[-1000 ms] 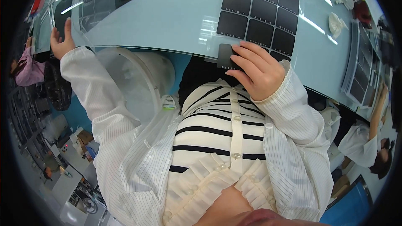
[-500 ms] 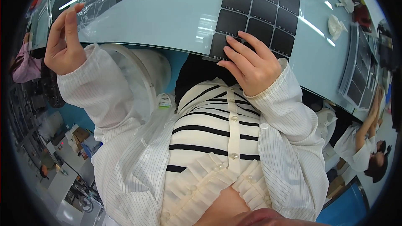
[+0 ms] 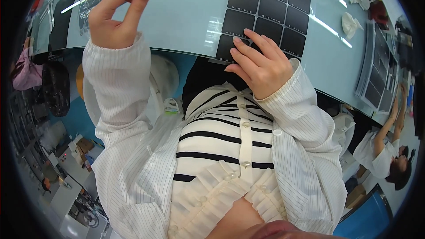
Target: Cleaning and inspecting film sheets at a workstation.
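Observation:
A sheet of black rounded rectangles [image 3: 272,9], set in rows with pale gaps between them, lies on the glass-topped table [image 3: 186,13] near its front edge. My right hand [image 3: 264,64] rests on the sheet's near end, fingers stretched out over the lowest rectangles. Off to the left, my left hand [image 3: 116,22] is raised above the table, apart from the sheet. Its thumb and forefinger are pinched together; whether something small is between them I cannot make out. Behind that hand lies a clear plastic sheet [image 3: 90,6] with faint outlines, partly covered.
Crumpled white tissues [image 3: 351,25] lie right of the sheet. Further right is a stack of similar dark-panelled sheets [image 3: 376,68], with another person [image 3: 385,159] beside it. A white round bin [image 3: 166,75] stands below the table's front edge.
My left hand has moved right and inward over the table, still pinched. My right hand stays on the sheet, nearly unmoved. The whole view has shifted slightly.

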Demonstrator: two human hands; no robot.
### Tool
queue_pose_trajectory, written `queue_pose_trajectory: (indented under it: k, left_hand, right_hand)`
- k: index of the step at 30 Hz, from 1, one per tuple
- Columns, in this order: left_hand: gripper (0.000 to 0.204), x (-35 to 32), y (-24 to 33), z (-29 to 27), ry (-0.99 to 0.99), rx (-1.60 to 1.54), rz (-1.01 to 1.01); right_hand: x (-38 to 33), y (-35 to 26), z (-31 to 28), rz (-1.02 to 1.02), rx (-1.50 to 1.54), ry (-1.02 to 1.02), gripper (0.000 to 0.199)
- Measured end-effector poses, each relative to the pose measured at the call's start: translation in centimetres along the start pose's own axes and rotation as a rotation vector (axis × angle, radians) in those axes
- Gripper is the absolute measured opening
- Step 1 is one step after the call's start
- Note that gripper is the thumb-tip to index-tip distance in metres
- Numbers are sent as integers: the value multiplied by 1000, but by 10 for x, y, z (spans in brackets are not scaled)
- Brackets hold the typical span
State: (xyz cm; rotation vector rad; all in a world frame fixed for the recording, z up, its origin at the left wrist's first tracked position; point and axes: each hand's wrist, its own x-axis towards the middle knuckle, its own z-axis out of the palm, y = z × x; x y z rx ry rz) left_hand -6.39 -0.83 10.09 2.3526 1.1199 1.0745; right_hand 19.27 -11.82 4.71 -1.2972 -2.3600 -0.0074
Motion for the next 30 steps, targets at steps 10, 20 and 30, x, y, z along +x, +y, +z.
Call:
queue_pose_trajectory:
  k: [10,20,30]
  left_hand:
    - [14,20,2,37,-207,-122,52]
    - [16,18,1,61,-258,-82,-67]
    - [54,-12,6,86,-417,24,97]
  right_hand:
    - [-10,2,-19,23,154,32,41]
    - [-57,45,-73,502,48,285,39]
    - [-72,194,-78,947,-178,266,59]
